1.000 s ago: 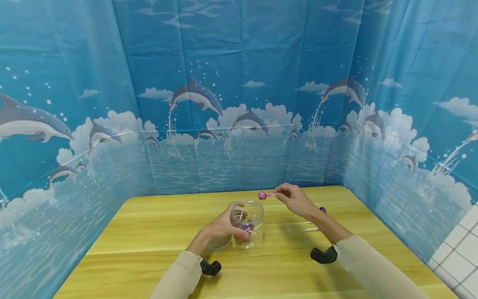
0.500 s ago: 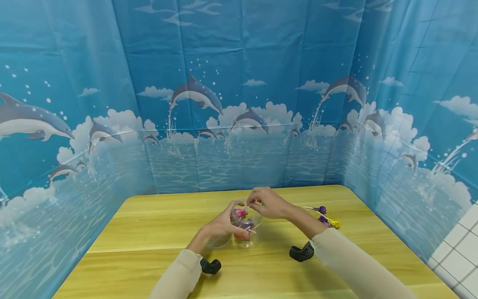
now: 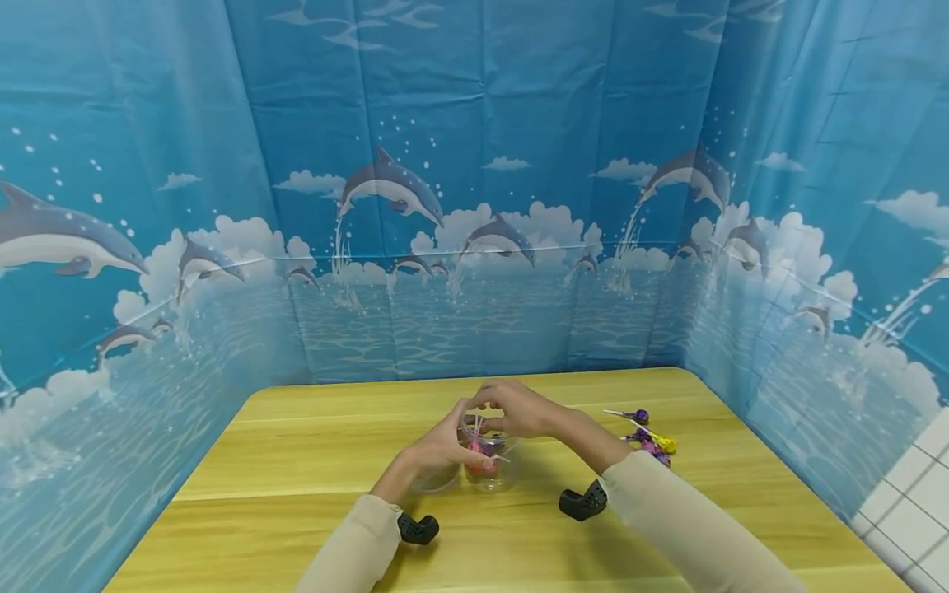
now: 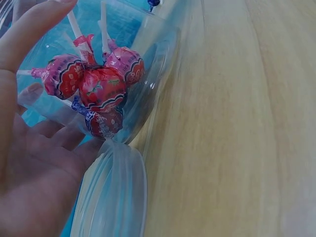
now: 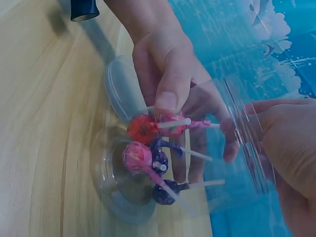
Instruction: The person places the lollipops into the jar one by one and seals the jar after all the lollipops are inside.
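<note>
Clear, apparently plastic, the upright jar (image 3: 491, 484) sits in the left hand (image 3: 437, 445), its fingers and thumb curved round the side. The right hand (image 3: 522, 409) bends at the open top; whether its fingers pinch a stick cannot be told. Inside, wrapped lollipops (image 4: 102, 90) should handle as light, hard and slick, best taken by their white sticks (image 5: 206, 183). A translucent lid (image 4: 126, 192) lies beside; loose lollipops (image 3: 656, 450) rest rightward on the wood-grained table (image 3: 296, 457).

cream sleeves (image 3: 357, 539), angular black perforated wrist pieces (image 3: 419, 529)
</note>
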`<state>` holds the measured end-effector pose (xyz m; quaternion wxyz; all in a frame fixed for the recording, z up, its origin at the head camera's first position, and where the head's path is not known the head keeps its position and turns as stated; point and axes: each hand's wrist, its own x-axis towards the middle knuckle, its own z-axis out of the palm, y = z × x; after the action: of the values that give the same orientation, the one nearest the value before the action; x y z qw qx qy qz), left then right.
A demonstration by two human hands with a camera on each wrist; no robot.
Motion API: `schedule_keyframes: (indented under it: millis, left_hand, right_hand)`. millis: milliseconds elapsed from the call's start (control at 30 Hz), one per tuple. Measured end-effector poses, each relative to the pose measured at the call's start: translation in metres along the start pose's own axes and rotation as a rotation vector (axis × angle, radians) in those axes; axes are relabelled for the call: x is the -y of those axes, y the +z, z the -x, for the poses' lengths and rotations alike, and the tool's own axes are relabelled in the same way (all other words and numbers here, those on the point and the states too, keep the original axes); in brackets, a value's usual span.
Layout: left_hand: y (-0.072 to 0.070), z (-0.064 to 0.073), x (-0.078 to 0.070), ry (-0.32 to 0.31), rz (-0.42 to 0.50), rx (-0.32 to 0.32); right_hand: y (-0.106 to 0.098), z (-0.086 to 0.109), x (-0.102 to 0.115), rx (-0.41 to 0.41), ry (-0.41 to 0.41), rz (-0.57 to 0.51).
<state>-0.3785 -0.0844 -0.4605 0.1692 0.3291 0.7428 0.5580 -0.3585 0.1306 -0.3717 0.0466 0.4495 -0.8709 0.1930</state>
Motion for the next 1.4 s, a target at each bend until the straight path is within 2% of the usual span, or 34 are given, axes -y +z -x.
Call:
schedule_keyframes:
  millis: [267, 533, 933, 1133, 1400]
  left_hand:
    - [0.000, -0.002, 0.002, 0.013, 0.016, 0.008]
    - [-0.001, -0.001, 0.000, 0.033, -0.015, -0.004]
    - [0.001, -0.004, 0.002, 0.022, -0.006, -0.017]
    - [0.001, -0.004, 0.002, 0.021, -0.036, -0.030]
    - [0.000, -0.002, 0.002, 0.020, -0.029, -0.028]
  right_hand:
    - [-0.008, 0.008, -0.002, -0.072, -0.005, -0.040]
    - [-0.021, 0.024, -0.008, -0.140, 0.058, -0.031]
    - [-0.035, 0.060, -0.026, -0.214, 0.132, -0.007]
    - [-0.043, 0.082, -0.039, -0.257, 0.183, 0.002]
    - [-0.047, 0.112, -0.054, -0.280, 0.237, 0.005]
